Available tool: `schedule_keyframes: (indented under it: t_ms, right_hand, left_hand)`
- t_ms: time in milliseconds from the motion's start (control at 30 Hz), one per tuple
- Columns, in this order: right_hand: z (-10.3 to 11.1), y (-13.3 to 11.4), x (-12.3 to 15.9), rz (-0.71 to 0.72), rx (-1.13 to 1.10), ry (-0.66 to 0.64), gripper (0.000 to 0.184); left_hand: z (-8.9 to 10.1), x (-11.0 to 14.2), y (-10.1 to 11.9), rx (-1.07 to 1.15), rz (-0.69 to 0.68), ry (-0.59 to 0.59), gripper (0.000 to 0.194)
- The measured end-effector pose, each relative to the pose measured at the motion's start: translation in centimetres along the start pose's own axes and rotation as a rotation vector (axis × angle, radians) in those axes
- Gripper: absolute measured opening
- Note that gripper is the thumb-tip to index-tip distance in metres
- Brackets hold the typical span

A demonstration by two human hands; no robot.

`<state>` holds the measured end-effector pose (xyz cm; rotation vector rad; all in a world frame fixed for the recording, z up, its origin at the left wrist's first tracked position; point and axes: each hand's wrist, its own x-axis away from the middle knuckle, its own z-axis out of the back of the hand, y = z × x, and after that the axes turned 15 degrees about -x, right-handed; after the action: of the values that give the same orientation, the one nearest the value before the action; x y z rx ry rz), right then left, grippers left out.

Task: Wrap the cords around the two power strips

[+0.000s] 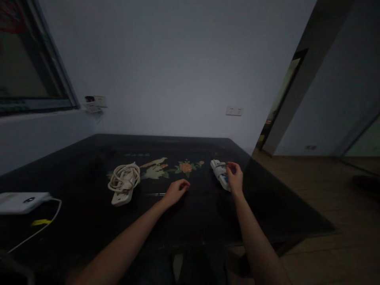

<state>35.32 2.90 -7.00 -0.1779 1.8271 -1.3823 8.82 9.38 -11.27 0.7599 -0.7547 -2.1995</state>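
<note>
Two white power strips lie on a dark table with a painted bird and flowers. My right hand (235, 178) has its bent fingers and thumb against the right side of the smaller power strip (219, 170), which has a cord wrapped around its middle. Those fingers cover part of the strip. My left hand (176, 191) rests on the tabletop near the painted flower, fingers loosely curled in, with nothing visible in them. Farther left is the other power strip (118, 198), a thick cream cord (135, 174) coiled on top of it; neither hand touches it.
A white power bank (25, 202) with a thin white cable (57, 209) lies at the table's left edge, near a yellow strip (41, 222). The dark table (190, 225) meets a wall with a socket (234, 111). Its right edge drops to a wooden floor (314, 182).
</note>
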Motion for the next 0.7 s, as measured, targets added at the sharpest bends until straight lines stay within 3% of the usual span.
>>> schedule_keyframes:
  t_ms: [200, 367, 433, 533, 600, 700]
  right_hand:
    - [-1.7, -0.4, 1.3, -0.034, -0.079, -0.087, 0.033]
    - [-3.2, 0.0, 2.7, -0.108, -0.130, -0.284, 0.032]
    - [-3.7, 0.1, 3.3, -0.174, -0.158, -0.389, 0.033]
    - [-4.4, -0.4, 4.3, -0.254, -0.192, -0.540, 0.035]
    - [-5.1, -1.3, 5.1, -0.288, -0.225, -0.618, 0.035]
    - [-6.7, -3.1, 6.5, -0.338, -0.298, -0.718, 0.031]
  left_hand:
    - [0.5, 0.8, 1.7, -0.083, -0.058, -0.017, 0.021]
    - [2.9, 1.5, 5.3, -0.106, -0.180, 0.072, 0.020]
    - [4.9, 2.3, 6.9, -0.056, -0.174, 0.173, 0.018]
    - [9.4, 4.0, 8.1, -0.041, -0.172, 0.402, 0.018]
    - [13.1, 5.1, 7.3, -0.016, -0.142, 0.602, 0.019]
    - [18.2, 6.1, 3.2, 0.030, -0.053, 0.923, 0.018]
